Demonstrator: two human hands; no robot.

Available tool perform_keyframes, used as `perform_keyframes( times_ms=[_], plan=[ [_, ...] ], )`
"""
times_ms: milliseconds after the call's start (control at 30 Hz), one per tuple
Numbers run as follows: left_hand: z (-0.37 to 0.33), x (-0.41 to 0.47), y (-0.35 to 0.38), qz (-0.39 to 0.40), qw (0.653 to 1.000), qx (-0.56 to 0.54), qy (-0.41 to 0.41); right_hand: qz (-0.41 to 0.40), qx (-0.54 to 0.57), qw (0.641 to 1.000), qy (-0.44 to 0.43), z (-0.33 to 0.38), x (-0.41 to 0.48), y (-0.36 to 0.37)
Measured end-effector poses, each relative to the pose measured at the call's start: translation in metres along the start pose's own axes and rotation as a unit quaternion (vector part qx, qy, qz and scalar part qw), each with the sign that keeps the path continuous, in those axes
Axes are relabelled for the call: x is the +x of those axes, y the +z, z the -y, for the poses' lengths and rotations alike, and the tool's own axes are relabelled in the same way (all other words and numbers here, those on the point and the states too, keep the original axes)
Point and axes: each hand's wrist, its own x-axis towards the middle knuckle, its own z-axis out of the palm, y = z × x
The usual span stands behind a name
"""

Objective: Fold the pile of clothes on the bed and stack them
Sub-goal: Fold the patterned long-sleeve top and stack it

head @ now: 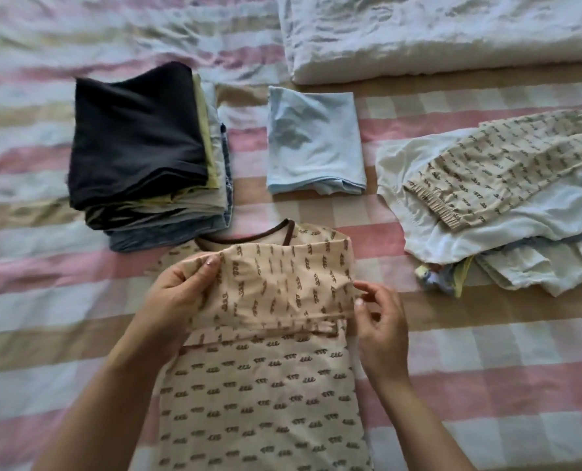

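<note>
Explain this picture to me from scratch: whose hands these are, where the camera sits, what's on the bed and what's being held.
There is no machine here. A person wears one camera on the head, looking down at their own bare hands over a striped bed sheet. The left hand pinches a folded-over edge of a beige patterned pajama top; the right hand is at its other edge, its grip unclear. Behind on the left stands a stack of folded clothes, dark on top. Beside it lies one folded light blue garment. On the right is the unfolded pile, with matching patterned pajama pants on top. A white duvet lies at the back.
</note>
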Motion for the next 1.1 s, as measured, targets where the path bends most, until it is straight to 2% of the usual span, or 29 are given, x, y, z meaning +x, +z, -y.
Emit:
perform_keyframes(
  times_ms=[67, 167, 200, 267, 367, 433, 500, 533, 633, 700, 733, 800, 833, 900, 1000, 1067, 1100],
  plan=[
    [0.007, 0.007, -0.030, -0.029, 0.999, 0.002, -0.035, 0.033, -0.050, 0.998, -0.003, -0.007, 0.004, 0.014],
    [0.027, 0.018, -0.066, -0.122, 0.987, 0.000, -0.102, 0.050, -0.183, 0.979, -0.070, -0.012, 0.012, 0.028],
    [0.035, 0.022, -0.076, -0.150, 0.982, 0.023, -0.109, 0.060, -0.224, 0.967, -0.104, -0.012, 0.014, 0.033],
    [0.052, 0.028, -0.095, -0.192, 0.965, 0.140, -0.109, 0.087, -0.288, 0.938, -0.170, -0.014, 0.018, 0.042],
    [0.069, 0.029, -0.102, -0.272, 0.907, 0.315, -0.059, 0.197, -0.361, 0.897, -0.164, -0.024, 0.023, 0.051],
    [0.081, 0.024, -0.096, -0.306, 0.843, 0.440, 0.040, 0.253, -0.420, 0.862, -0.129, -0.039, 0.024, 0.054],
    [0.094, 0.017, -0.086, -0.255, 0.784, 0.548, 0.143, 0.260, -0.459, 0.842, -0.112, -0.049, 0.023, 0.055],
    [0.101, 0.015, -0.081, -0.205, 0.765, 0.587, 0.167, 0.256, -0.469, 0.838, -0.112, -0.051, 0.022, 0.056],
    [0.122, 0.014, -0.074, -0.076, 0.716, 0.684, 0.113, 0.251, -0.480, 0.834, -0.106, -0.052, 0.021, 0.057],
    [0.134, 0.016, -0.076, -0.063, 0.691, 0.714, 0.093, 0.257, -0.469, 0.839, -0.103, -0.049, 0.019, 0.058],
    [0.136, 0.017, -0.078, -0.064, 0.694, 0.711, 0.095, 0.249, -0.455, 0.848, -0.109, -0.045, 0.018, 0.058],
    [0.129, 0.018, -0.079, -0.089, 0.732, 0.665, 0.117, 0.184, -0.391, 0.891, -0.136, -0.032, 0.019, 0.057],
    [0.123, 0.021, -0.082, -0.123, 0.753, 0.634, 0.126, 0.138, -0.352, 0.914, -0.148, -0.025, 0.024, 0.058],
    [0.107, 0.034, -0.091, -0.217, 0.787, 0.565, 0.116, 0.086, -0.317, 0.933, -0.144, -0.012, 0.045, 0.062],
    [0.077, 0.059, -0.107, -0.314, 0.826, 0.467, 0.029, 0.101, -0.353, 0.927, -0.073, 0.001, 0.092, 0.072],
    [0.062, 0.071, -0.119, -0.317, 0.844, 0.433, 0.008, 0.134, -0.389, 0.911, -0.038, 0.008, 0.117, 0.077],
    [0.056, 0.075, -0.124, -0.298, 0.865, 0.403, 0.013, 0.153, -0.395, 0.905, -0.030, 0.010, 0.125, 0.078]
  ],
)
